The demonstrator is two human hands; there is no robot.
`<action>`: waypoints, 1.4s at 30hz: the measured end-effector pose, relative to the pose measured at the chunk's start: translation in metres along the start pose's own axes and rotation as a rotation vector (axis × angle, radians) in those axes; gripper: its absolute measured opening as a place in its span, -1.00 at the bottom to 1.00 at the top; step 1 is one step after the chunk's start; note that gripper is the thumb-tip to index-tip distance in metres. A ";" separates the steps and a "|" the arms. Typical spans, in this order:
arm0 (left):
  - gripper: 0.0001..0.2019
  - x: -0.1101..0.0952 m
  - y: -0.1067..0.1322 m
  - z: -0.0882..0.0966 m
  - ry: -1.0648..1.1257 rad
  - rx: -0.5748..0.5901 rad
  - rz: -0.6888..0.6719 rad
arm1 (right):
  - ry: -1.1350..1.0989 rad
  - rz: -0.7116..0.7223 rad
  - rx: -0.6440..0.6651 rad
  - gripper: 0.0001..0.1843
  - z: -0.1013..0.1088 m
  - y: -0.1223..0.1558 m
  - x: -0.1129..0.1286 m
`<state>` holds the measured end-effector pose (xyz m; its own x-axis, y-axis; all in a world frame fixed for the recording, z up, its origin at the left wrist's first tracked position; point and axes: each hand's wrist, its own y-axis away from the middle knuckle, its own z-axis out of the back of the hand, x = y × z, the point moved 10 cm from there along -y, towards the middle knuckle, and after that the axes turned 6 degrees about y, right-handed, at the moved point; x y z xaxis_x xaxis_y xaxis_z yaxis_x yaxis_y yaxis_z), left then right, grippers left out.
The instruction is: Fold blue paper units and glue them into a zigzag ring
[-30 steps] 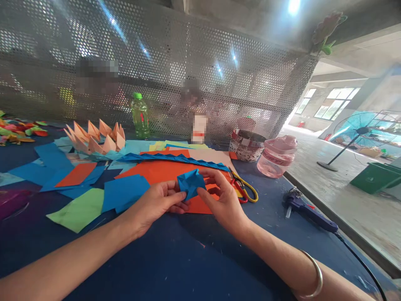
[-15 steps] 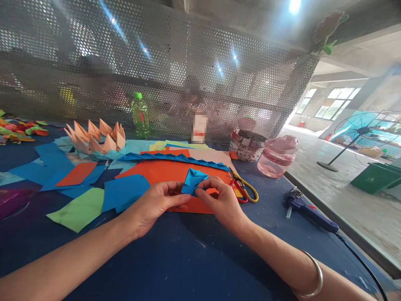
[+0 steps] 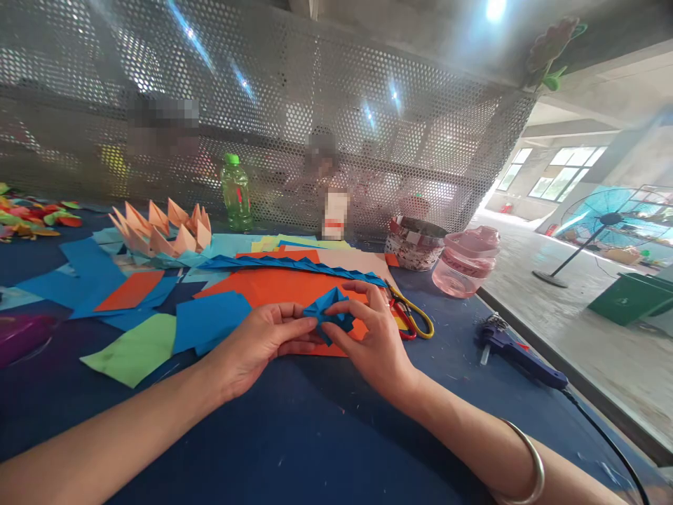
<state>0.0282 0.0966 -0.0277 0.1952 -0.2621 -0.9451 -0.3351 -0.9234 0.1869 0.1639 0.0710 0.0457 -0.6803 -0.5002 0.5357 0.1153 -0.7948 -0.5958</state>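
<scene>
**Small folded piece of bright blue paper point(image 3: 322, 301), being held between left hand point(image 3: 252, 344) and right hand point(image 3: 381, 351) over a dark blue table point(image 3: 315, 449)**

Far left: a heap of small multicoloured pieces point(image 3: 39, 216) is lying near the back; a glossy purple object point(image 3: 24, 340), partly out of view, is sitting nearer.

Left: loose blue paper sheets point(image 3: 87, 270) are overlapping, a narrow orange paper rectangle point(image 3: 129, 290) lying on top. A pale green paper sheet point(image 3: 131, 351) is lying in front. Behind, a ring of pointed peach-coloured paper folds point(image 3: 158, 242) is standing upright.

Left of centre: further blue paper squares point(image 3: 210, 319) are lying flat; a clear green plastic bottle with green cap point(image 3: 236, 198) is standing behind.

Centre: the left hand is pinching the folded piece at its left side, thumb on top, fingers curling beneath. A large orange paper sheet point(image 3: 268, 287) is lying beyond the hands, a long pleated blue paper strip point(image 3: 294, 265) extending across it. The right hand is gripping the piece's right side between thumb and forefinger, its fingers half curled.

Right: red-and-yellow-handled scissors point(image 3: 427, 326) are lying just beside the right hand. Behind, a round mottled container point(image 3: 413, 245) is standing beside a translucent pink plastic vessel point(image 3: 465, 263).

Far right: a dark purple-blue glue gun point(image 3: 526, 360) is lying near the table edge, its black cord trailing forward.
</scene>
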 end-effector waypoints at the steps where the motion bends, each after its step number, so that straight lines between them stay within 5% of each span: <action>1: -0.89 0.001 0.000 0.000 0.009 0.001 0.007 | 0.001 0.006 0.000 -0.92 0.000 0.000 0.001; 8: -0.94 0.010 0.000 0.000 0.153 -0.011 0.105 | 0.008 0.068 -0.058 -0.94 0.005 0.001 0.006; 42: -0.88 0.002 0.000 -0.005 0.160 0.062 0.028 | 0.131 0.298 -0.058 -0.78 0.010 0.003 0.027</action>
<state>0.0333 0.0946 -0.0278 0.3277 -0.3332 -0.8841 -0.3981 -0.8973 0.1906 0.1531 0.0518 0.0649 -0.7104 -0.6565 0.2536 0.2843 -0.5973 -0.7500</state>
